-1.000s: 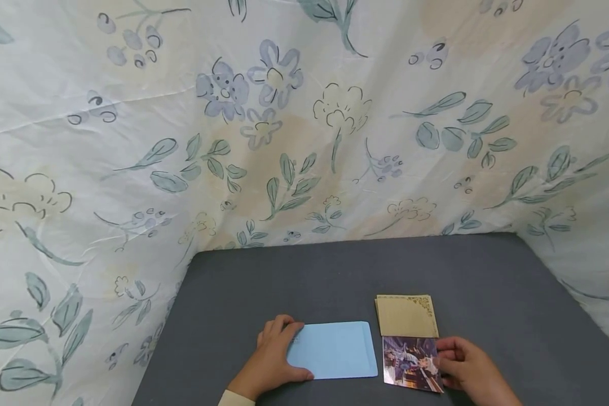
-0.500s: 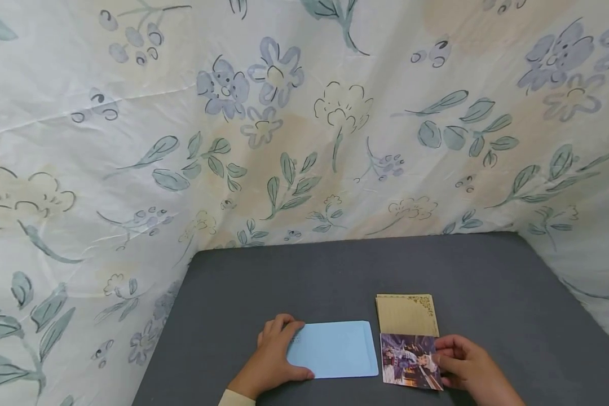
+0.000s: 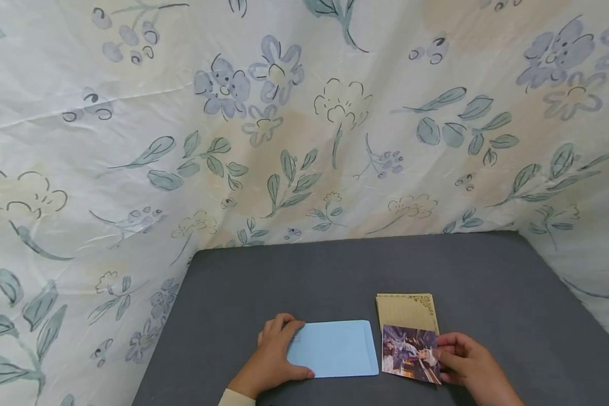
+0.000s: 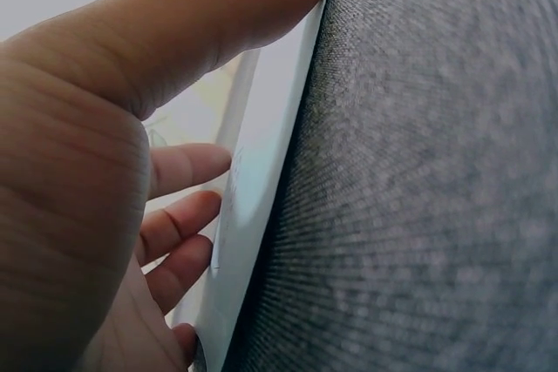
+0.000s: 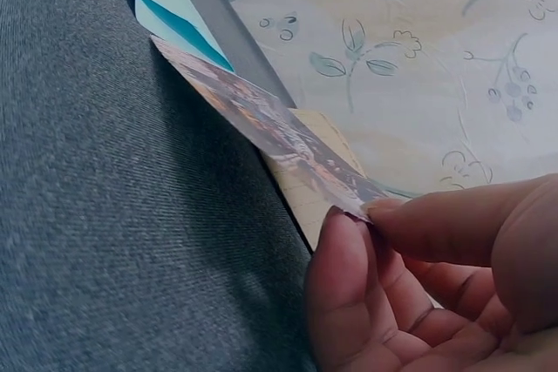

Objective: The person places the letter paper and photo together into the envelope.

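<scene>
Partly, the photo (image 3: 410, 354) hides tan sheets (image 3: 405, 311).

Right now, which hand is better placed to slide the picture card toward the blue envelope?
Likely the right hand: it pinches the picture card by one edge, the opposite edge facing the blue envelope. The left hand holds the envelope's end farthest from the card.

Bottom of gold paper (image 3: 406, 310) is mostly hidden by photo (image 3: 411, 354) in head view, left end of blue envelope (image 3: 337, 349) is partly covered by left hand (image 3: 276, 356), print (image 3: 298, 336) is too small to be read.
</scene>
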`<state>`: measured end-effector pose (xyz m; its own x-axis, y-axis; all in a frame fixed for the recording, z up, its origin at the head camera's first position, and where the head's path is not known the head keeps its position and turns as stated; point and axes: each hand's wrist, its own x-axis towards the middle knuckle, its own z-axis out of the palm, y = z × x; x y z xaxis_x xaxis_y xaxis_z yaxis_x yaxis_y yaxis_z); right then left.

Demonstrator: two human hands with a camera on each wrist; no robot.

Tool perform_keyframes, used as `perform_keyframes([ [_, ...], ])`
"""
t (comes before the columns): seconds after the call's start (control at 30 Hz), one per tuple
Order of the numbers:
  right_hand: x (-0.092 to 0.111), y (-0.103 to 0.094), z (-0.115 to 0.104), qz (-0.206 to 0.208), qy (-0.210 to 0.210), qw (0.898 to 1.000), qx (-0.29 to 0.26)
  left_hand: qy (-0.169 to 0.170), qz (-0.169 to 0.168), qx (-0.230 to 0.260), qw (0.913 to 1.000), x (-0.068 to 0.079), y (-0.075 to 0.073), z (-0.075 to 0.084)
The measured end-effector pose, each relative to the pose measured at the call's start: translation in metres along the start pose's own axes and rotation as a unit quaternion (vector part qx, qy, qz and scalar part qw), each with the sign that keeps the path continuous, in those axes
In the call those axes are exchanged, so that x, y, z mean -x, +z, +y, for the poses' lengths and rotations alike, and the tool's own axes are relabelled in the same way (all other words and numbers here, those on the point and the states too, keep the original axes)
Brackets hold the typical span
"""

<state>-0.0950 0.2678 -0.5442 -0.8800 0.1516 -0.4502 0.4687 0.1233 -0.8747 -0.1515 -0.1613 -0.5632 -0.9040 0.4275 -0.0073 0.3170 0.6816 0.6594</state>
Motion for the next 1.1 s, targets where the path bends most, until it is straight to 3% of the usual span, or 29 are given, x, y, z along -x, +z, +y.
perform_keyframes([
  [1.1, -0.01, 0.028, 0.0, -0.014, -0.015, 1.0, -0.001, -0.004, -0.002, 0.02, 0.9998, -0.005, -0.002, 0.001],
])
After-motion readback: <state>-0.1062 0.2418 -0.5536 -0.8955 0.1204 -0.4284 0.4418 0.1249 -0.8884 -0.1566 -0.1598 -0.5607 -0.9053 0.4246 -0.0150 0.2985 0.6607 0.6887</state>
